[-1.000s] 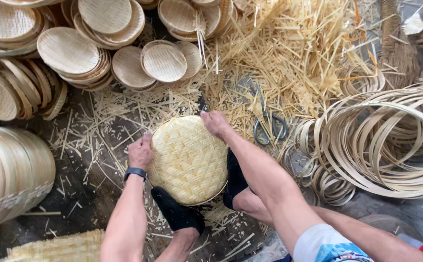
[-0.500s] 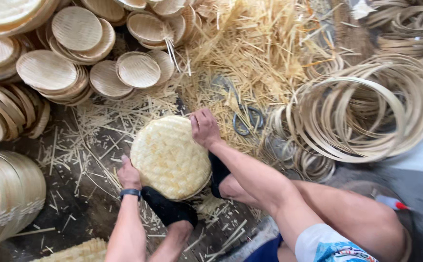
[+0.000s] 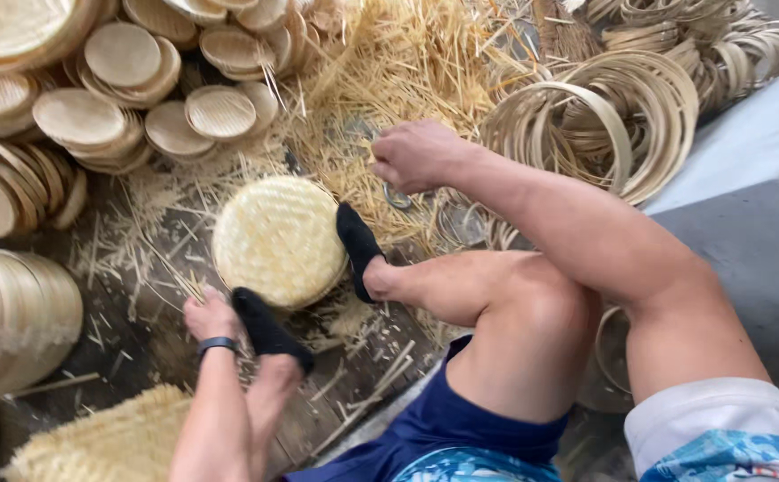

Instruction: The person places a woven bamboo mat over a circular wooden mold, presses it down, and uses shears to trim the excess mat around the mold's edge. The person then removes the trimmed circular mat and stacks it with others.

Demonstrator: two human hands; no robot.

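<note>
**Feet held the woven disc down**

On the wooden floor (image 3: pixel 139 339), between two feet in black socks, lay the round woven disc (image 3: pixel 273 236). One foot (image 3: pixel 358 250) pressed its right edge and the other foot (image 3: pixel 269 330) pressed its near edge. That pinned the disc flat, so it could not slide on the loose straw.

The left hand (image 3: pixel 211 314) rested low beside the disc's near edge, just by the sock. Its fingers were curled down toward the floor, but I could not tell if they pinched anything. The right hand (image 3: pixel 416 153) was up over the straw pile (image 3: pixel 398 62), away from the disc. Its fingers were curled in close together. Something thin may have been under them, but it was too hidden to tell.

Finished round lids (image 3: pixel 121 54) sat stacked at the back, out of the way. Bent hoops (image 3: pixel 604 116) were heaped on the right, near the right hand.
</note>
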